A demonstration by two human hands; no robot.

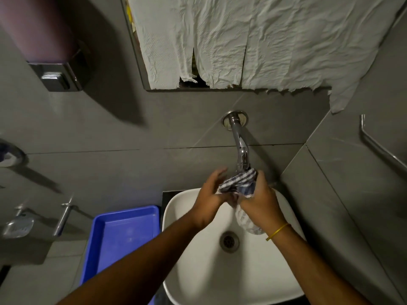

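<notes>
While crumpled paper sheets (264, 40) cover the mirror above, a white washbasin (253, 274) sits below, beside a blue tray (123, 238); over the basin, just under the chrome wall spout (241, 150), the right hand (261, 202) clenches a blue-and-white striped cloth (240, 179); the left hand (210, 194) rests against it, fingers loosely extended.

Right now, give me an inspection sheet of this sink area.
Surface: white basin, drain uncovered.
Job's things: striped cloth bunched under the tap.
Clutter: blue tray left of the basin.
Hands: right hand grips the cloth; left hand touches it, fingers fairly straight.
Cables: nothing seen.
Surroundings: grey tiles, paper sheets above the tap, soap dispenser, grab rail.
</notes>
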